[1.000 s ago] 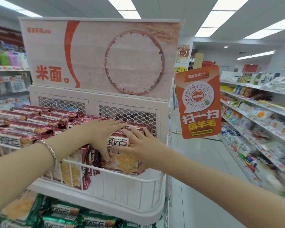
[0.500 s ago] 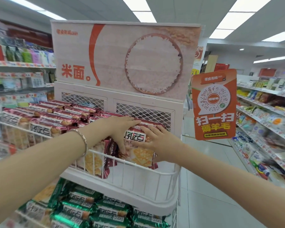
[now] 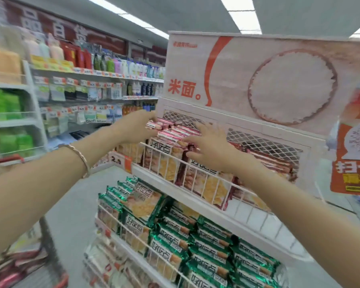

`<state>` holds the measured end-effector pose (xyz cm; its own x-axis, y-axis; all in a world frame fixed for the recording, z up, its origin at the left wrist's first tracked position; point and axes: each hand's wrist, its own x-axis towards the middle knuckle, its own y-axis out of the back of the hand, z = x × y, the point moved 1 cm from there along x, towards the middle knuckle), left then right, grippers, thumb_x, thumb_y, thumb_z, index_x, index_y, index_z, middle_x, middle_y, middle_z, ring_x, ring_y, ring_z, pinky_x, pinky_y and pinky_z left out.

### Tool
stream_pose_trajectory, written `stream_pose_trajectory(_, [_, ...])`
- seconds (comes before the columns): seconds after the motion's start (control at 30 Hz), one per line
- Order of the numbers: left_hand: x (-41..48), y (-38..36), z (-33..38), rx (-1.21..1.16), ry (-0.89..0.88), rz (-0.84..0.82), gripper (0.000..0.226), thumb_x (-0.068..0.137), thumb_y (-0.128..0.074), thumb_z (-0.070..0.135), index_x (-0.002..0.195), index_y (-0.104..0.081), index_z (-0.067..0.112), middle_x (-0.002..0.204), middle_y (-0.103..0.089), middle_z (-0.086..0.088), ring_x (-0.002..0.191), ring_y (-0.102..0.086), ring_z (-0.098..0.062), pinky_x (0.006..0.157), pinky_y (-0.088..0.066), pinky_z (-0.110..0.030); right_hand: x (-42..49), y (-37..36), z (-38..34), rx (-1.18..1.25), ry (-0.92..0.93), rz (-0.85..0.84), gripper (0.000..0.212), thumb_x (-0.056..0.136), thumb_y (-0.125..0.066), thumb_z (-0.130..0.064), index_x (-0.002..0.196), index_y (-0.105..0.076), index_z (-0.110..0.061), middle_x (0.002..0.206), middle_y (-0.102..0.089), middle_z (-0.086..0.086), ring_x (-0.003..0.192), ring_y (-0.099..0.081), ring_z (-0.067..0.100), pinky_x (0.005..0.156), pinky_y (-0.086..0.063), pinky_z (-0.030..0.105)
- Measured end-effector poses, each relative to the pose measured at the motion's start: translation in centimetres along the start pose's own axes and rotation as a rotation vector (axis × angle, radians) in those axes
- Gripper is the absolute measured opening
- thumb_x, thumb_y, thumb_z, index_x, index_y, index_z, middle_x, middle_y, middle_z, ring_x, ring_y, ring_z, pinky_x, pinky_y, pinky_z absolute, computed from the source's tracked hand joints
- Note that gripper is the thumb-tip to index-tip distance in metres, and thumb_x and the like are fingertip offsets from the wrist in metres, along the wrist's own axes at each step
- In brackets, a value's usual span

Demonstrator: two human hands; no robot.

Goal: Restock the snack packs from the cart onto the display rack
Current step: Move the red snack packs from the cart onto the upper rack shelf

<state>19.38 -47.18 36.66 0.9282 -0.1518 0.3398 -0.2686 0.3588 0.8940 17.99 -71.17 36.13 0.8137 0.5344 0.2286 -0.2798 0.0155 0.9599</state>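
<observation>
Both hands open, holding nothing: left hand and right hand rest on red snack packs, rack top shelf. Packs likely light, crinkly, slippery, contents brittle; pinch end seams.

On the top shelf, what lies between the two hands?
In the head view, red snack packs fill the stretch between the left hand and the right hand, stacked behind the white wire rail.

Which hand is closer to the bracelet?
The left hand: the bracelet is on its own wrist. The right hand is farther off to the right, over the red packs.
</observation>
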Motion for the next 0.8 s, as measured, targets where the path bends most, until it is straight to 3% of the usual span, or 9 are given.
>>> stream_pose_trajectory(0.1, [-4.3, 1.1, -8.0, 0.056, 0.122, 0.007, 0.045, 0.095, -0.061, 0.047, 0.13, -0.053, 0.021, 0.14, -0.046, -0.005, 0.114, -0.054, -0.024, 0.095, -0.048, -0.042, 3.9, -1.7, -7.8, -0.033, 0.127, -0.015, 0.049, 0.102, -0.048, -0.043, 0.149, -0.042, -0.033, 0.168, -0.001, 0.009, 0.154, 0.006, 0.029, 0.119, 0.005, 0.064])
stream_pose_trajectory(0.2, [-9.7, 0.5, -16.0, 0.094, 0.258, -0.069, 0.055, 0.097, -0.06, 0.039, 0.143, -0.044, 0.014, 0.145, -0.046, -0.009, 0.124, -0.051, -0.028, 0.1, -0.045, -0.039, 7.1, -4.8, -15.9, -0.045, 0.252, -0.064, 0.05, 0.102, -0.048, -0.042, 0.15, -0.041, -0.03, 0.167, -0.003, 0.011, 0.154, 0.004, 0.031, 0.119, 0.003, 0.065])
stream_pose_trajectory(0.33, [-16.7, -1.2, -25.6, 0.094, 0.45, -0.188, 0.061, 0.095, -0.063, 0.037, 0.145, -0.04, 0.012, 0.146, -0.046, -0.012, 0.126, -0.051, -0.031, 0.1, -0.045, -0.037, 10.4, -11.1, -26.2, -0.027, 0.373, -0.192, 0.05, 0.102, -0.048, -0.042, 0.149, -0.041, -0.027, 0.167, -0.003, 0.013, 0.154, 0.006, 0.03, 0.119, 0.001, 0.065])
stream_pose_trajectory(0.57, [-26.0, -5.8, -36.7, 0.022, 0.66, -0.369, 0.052, 0.095, -0.061, 0.039, 0.14, -0.048, 0.016, 0.14, -0.052, -0.006, 0.118, -0.056, -0.026, 0.099, -0.048, -0.042, 13.9, -21.7, -38.9, 0.076, 0.535, -0.401, 0.047, 0.104, -0.048, -0.037, 0.148, -0.042, -0.025, 0.166, -0.006, 0.011, 0.154, 0.003, 0.03, 0.118, 0.001, 0.064])
stream_pose_trajectory(0.67, [-28.5, -8.5, -40.2, -0.047, 0.747, -0.423, 0.051, 0.096, -0.06, 0.037, 0.14, -0.048, 0.014, 0.143, -0.051, -0.007, 0.123, -0.053, -0.026, 0.103, -0.046, -0.04, 15.0, -25.9, -42.5, 0.112, 0.566, -0.461, 0.047, 0.102, -0.049, -0.033, 0.148, -0.043, -0.025, 0.166, -0.01, 0.011, 0.154, -0.001, 0.029, 0.118, 0.001, 0.063])
stream_pose_trajectory(0.73, [-29.7, -10.3, -42.5, -0.081, 0.805, -0.432, 0.049, 0.096, -0.059, 0.035, 0.139, -0.05, 0.013, 0.142, -0.052, -0.007, 0.123, -0.053, -0.026, 0.102, -0.045, -0.038, 15.9, -28.3, -44.5, 0.135, 0.579, -0.504, 0.047, 0.1, -0.052, -0.032, 0.146, -0.047, -0.023, 0.163, -0.021, 0.012, 0.152, -0.013, 0.029, 0.12, -0.008, 0.06])
stream_pose_trajectory(0.8, [-30.7, -12.1, -44.8, -0.104, 0.862, -0.45, 0.048, 0.095, -0.059, 0.033, 0.138, -0.051, 0.014, 0.144, -0.05, -0.008, 0.125, -0.052, -0.026, 0.105, -0.045, -0.039, 17.2, -31.0, -46.2, 0.179, 0.592, -0.555, 0.046, 0.097, -0.055, -0.027, 0.142, -0.052, -0.021, 0.152, -0.039, 0.012, 0.141, -0.034, 0.03, 0.117, -0.028, 0.053])
